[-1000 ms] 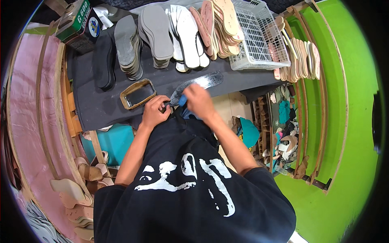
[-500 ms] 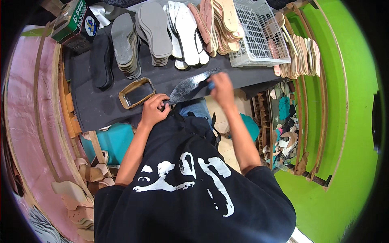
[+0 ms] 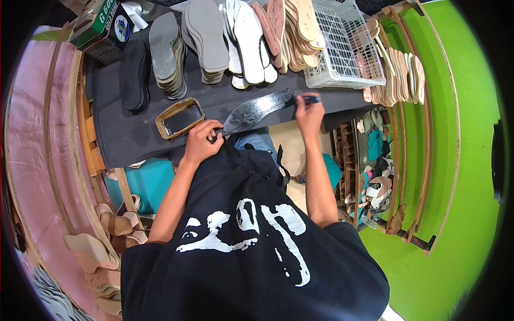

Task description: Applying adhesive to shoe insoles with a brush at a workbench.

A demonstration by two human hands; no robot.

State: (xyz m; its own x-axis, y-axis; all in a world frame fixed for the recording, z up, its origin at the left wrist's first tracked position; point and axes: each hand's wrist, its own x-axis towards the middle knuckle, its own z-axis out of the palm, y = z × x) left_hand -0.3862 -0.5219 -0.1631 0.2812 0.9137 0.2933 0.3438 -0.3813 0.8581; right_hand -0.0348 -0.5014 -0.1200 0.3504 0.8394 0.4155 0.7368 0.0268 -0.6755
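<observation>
Your counter (image 3: 128, 134) is a dark slab running left to right across the upper frame, with a green wall curving down the right side and pink sheeting on the left.

Far edge of the counter: a white plastic basket (image 3: 342, 48) at right; beside it leaning rows of pale and tan insoles (image 3: 292, 27); then stacked grey soles (image 3: 206, 43) and a second grey stack (image 3: 166, 53); one black sole (image 3: 134, 75) lies flat at left. A green box (image 3: 101, 21) sits in the far left corner.

The work piece, a black glossy sole (image 3: 257, 109), lies at the counter's near edge. Its long axis runs left-low to right-high: one end near your body, the other out toward the basket.

A shallow tan-rimmed tray with dark contents (image 3: 179, 117) rests just left of the sole's near end, close by but apart from it.

Left hand (image 3: 203, 142): fingers curled, pinning the near end of the sole. Closed on it.

Right hand (image 3: 309, 109): at the far end of the sole, clenched around a small dark brush-like tool (image 3: 306, 98), tip touching the sole's surface. What exactly the tool is, you cannot tell.

Relation to note: the sole spans between both hands, left anchoring, right working the far end.
</observation>
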